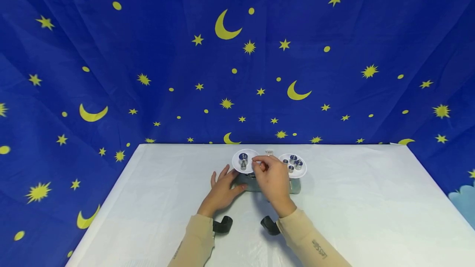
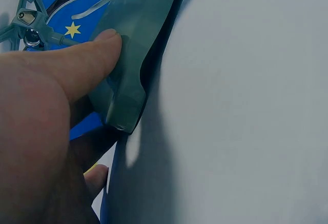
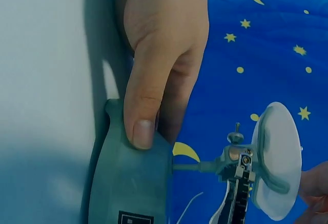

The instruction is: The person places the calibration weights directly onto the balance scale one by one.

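A grey-green balance scale point(image 1: 252, 184) stands on the white table, its base also large in the left wrist view. My left hand point(image 1: 221, 193) grips the base's left end, thumb on the front and fingers behind. The left white pan point(image 1: 236, 164) carries a larger metal weight point(image 1: 243, 158) and a smaller one point(image 1: 243, 165). Several metal weights point(image 1: 298, 165) sit on the right pan point(image 1: 302, 172). Over the scale's middle, my right hand point(image 1: 274, 180) has its bent fingertips at the left pan's right rim; whether they pinch anything is hidden.
The white table point(image 1: 148, 201) spreads around the scale, its far edge meeting a blue curtain point(image 1: 193, 65) with yellow stars and moons. Black wrist-worn devices point(image 1: 224, 225) jut inward from both sleeves. A small pale marked piece point(image 1: 269, 152) shows behind my right hand.
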A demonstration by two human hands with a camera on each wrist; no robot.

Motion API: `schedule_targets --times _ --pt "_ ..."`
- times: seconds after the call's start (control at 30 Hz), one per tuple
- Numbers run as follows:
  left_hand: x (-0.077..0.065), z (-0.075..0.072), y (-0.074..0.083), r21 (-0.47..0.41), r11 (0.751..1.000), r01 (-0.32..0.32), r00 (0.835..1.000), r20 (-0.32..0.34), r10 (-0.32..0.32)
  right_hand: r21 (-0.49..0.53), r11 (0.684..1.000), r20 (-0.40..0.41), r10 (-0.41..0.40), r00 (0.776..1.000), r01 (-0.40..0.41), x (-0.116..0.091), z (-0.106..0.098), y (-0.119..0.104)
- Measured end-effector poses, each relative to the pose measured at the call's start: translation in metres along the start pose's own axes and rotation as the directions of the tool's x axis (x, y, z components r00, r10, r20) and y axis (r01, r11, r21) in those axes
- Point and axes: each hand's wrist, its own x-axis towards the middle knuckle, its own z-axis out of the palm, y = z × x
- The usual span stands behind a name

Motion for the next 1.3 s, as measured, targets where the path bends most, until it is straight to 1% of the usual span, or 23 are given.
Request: schedule_targets --times 0.3,0.53,0.8,1.03,1.3 --pt "0.0003 -0.0006 0.0006 0.001 1.000 0.010 1.000 0.009 -0.010 -0.059 0.997 0.007 -0.042 0.999 0.043 -0.0008 0.0054 -0.0037" --pt "0.0014 -0.0003 0.0013 0.003 1.000 0.019 1.000 0.008 -0.019 -0.100 0.994 0.000 -0.044 0.999 0.043 -0.0003 0.0075 -0.0043" --pt "0.0007 -0.0003 0.0008 0.002 1.000 0.012 1.000 0.007 -0.012 -0.109 0.994 0.006 -0.023 1.000 0.024 0.0009 0.0085 -0.0046" --pt "0.0010 -0.0011 0.0006 0.007 1.000 0.020 1.000 0.021 -0.021 -0.124 0.992 0.001 -0.022 1.000 0.022 0.0015 0.0091 -0.0048" --pt "0.0006 0.0003 0.0004 -0.002 1.000 0.003 1.000 0.005 -0.003 -0.137 0.990 -0.010 -0.017 1.000 0.015 0.0025 0.0101 -0.0035"
